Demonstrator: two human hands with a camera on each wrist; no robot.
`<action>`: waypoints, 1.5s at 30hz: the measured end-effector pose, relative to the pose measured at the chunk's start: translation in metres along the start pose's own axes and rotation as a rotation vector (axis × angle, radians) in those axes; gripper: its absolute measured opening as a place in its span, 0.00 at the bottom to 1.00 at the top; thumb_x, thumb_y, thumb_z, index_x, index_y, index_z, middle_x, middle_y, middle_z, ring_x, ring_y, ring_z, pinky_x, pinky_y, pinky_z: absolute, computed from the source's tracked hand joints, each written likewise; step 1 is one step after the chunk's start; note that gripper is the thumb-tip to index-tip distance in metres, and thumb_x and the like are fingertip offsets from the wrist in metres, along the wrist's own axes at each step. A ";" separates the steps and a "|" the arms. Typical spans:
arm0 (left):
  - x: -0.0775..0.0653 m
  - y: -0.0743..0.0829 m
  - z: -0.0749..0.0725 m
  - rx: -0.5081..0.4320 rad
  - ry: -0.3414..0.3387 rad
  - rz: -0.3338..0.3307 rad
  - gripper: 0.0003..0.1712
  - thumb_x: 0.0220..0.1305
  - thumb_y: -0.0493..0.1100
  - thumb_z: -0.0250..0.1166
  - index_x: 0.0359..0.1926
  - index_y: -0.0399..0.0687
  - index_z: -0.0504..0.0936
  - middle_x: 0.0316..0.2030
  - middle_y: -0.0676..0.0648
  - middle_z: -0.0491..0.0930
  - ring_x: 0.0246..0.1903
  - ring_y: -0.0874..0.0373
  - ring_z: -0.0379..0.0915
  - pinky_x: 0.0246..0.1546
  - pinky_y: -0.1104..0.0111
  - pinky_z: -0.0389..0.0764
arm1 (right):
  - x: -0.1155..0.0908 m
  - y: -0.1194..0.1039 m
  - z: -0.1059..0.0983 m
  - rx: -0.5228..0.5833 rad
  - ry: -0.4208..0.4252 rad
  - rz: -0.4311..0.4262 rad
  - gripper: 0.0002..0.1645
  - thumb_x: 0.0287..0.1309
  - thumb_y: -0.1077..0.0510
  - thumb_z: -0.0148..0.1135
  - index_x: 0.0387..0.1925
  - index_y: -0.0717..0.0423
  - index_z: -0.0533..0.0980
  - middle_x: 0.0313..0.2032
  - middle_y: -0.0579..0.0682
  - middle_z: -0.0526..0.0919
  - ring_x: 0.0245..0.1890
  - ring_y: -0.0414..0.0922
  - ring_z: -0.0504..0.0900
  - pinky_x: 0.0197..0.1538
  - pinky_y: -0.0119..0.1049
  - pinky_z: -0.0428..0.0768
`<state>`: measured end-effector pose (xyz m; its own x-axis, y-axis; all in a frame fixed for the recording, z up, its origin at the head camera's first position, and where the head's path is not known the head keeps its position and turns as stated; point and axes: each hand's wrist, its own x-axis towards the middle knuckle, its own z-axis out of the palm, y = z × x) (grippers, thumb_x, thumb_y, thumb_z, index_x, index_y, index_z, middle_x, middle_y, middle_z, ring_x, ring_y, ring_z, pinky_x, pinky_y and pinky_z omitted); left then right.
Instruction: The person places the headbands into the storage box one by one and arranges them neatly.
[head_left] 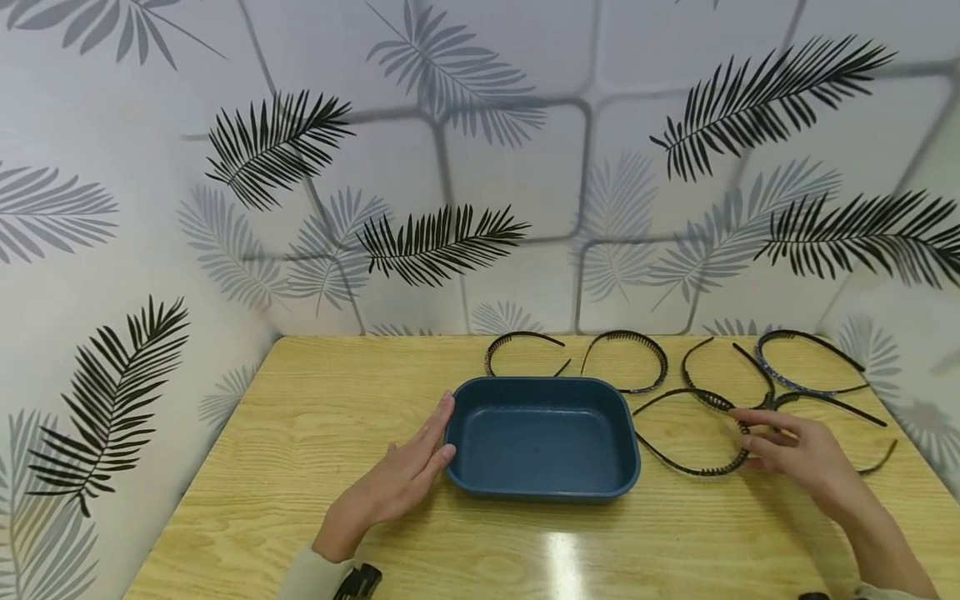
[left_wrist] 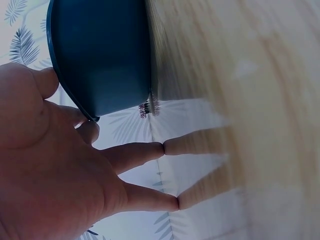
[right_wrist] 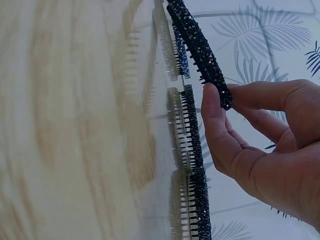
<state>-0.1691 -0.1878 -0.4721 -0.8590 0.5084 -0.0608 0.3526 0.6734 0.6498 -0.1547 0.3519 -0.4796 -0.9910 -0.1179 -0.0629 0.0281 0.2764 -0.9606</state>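
Observation:
A blue rectangular plastic basin (head_left: pixel 536 454) sits on the wooden table, with nothing inside. My left hand (head_left: pixel 401 479) touches its left end, thumb and fingers nearly straight against the rim; in the left wrist view two fingertips rest on the tabletop beside the basin (left_wrist: pixel 100 55). To the basin's right, my right hand (head_left: pixel 802 458) pinches a black toothed headband (head_left: pixel 708 472) between thumb and fingers. Up close, this headband (right_wrist: pixel 202 47) shows a glittery outer face and is tilted up off the table. Other glittery headbands (right_wrist: pixel 200 200) stand on edge beyond it.
Several more headbands lie behind and right of the basin: one at the back left (head_left: pixel 489 354), a round one (head_left: pixel 663 358), a blue-patterned one (head_left: pixel 787 382) and one by the right edge (head_left: pixel 885 457). A leaf-patterned wall (head_left: pixel 517 183) closes off the table's back.

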 end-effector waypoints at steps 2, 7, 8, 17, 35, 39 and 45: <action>0.000 0.000 0.000 0.010 0.001 0.003 0.38 0.85 0.55 0.42 0.83 0.62 0.33 0.81 0.60 0.30 0.79 0.52 0.40 0.61 0.21 0.46 | -0.001 -0.002 -0.001 0.006 -0.005 -0.008 0.23 0.71 0.65 0.62 0.65 0.63 0.77 0.48 0.26 0.81 0.44 0.35 0.87 0.43 0.43 0.87; -0.001 0.001 0.000 0.024 -0.003 0.026 0.38 0.85 0.54 0.42 0.83 0.59 0.35 0.81 0.61 0.28 0.79 0.52 0.39 0.60 0.20 0.47 | -0.002 -0.007 -0.005 0.021 0.009 -0.007 0.22 0.71 0.65 0.62 0.64 0.59 0.79 0.49 0.25 0.82 0.45 0.34 0.87 0.44 0.42 0.86; -0.001 0.001 -0.001 0.022 -0.006 0.032 0.38 0.85 0.53 0.42 0.84 0.58 0.35 0.81 0.60 0.28 0.79 0.52 0.38 0.60 0.20 0.47 | -0.002 -0.008 -0.007 0.023 0.014 -0.002 0.22 0.71 0.65 0.62 0.64 0.56 0.80 0.49 0.25 0.82 0.44 0.35 0.87 0.44 0.41 0.86; 0.000 0.003 -0.001 0.028 -0.016 0.052 0.37 0.85 0.52 0.42 0.84 0.55 0.37 0.82 0.57 0.29 0.79 0.51 0.39 0.58 0.19 0.47 | -0.008 -0.019 -0.012 0.045 0.067 -0.089 0.25 0.71 0.65 0.62 0.68 0.57 0.76 0.55 0.25 0.79 0.44 0.34 0.87 0.43 0.36 0.86; 0.000 -0.003 -0.003 0.028 -0.025 0.080 0.39 0.84 0.52 0.44 0.84 0.54 0.35 0.82 0.53 0.31 0.79 0.51 0.38 0.58 0.19 0.48 | 0.014 -0.055 0.001 0.029 0.055 -0.072 0.34 0.73 0.56 0.62 0.75 0.59 0.66 0.60 0.31 0.72 0.49 0.30 0.84 0.46 0.40 0.85; 0.000 -0.004 -0.003 0.027 -0.020 0.087 0.39 0.84 0.51 0.45 0.84 0.54 0.35 0.82 0.54 0.31 0.79 0.52 0.37 0.58 0.19 0.48 | 0.021 -0.058 0.006 0.144 0.020 -0.121 0.31 0.72 0.61 0.62 0.74 0.59 0.68 0.62 0.37 0.72 0.52 0.28 0.82 0.45 0.41 0.86; 0.000 -0.004 -0.003 0.023 -0.018 0.081 0.39 0.85 0.51 0.44 0.84 0.55 0.35 0.82 0.53 0.31 0.79 0.52 0.37 0.58 0.19 0.48 | 0.029 -0.063 0.017 0.167 0.014 -0.156 0.32 0.72 0.63 0.62 0.73 0.63 0.67 0.60 0.36 0.75 0.52 0.30 0.82 0.43 0.41 0.86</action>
<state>-0.1717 -0.1918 -0.4721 -0.8207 0.5709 -0.0229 0.4290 0.6422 0.6353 -0.1827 0.3153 -0.4255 -0.9868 -0.1329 0.0923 -0.1052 0.0937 -0.9900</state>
